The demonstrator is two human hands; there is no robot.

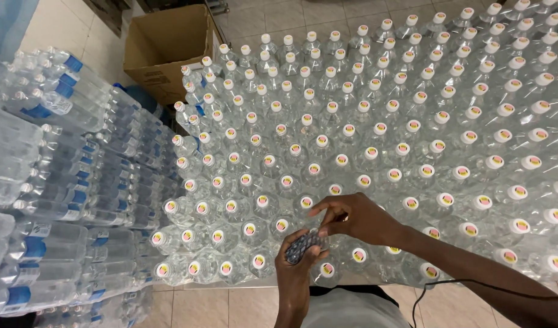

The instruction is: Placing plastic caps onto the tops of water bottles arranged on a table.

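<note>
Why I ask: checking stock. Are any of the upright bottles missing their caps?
No, every upright bottle in view carries a white cap.

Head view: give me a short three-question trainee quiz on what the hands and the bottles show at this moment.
1. True or false: the left hand holds a small dark patterned item above the bottles.
2. Multiple choice: the upright clear bottles under the hands have caps that are A) off, B) white with a coloured sticker on top, C) plain black.
3. Where do the shrink-wrapped bottle packs lie in relation to the upright bottles?

Key
1. True; the right hand pinches at the same item from above.
2. B.
3. To their left in the picture, stacked on their sides, with a cardboard box behind them.
</note>
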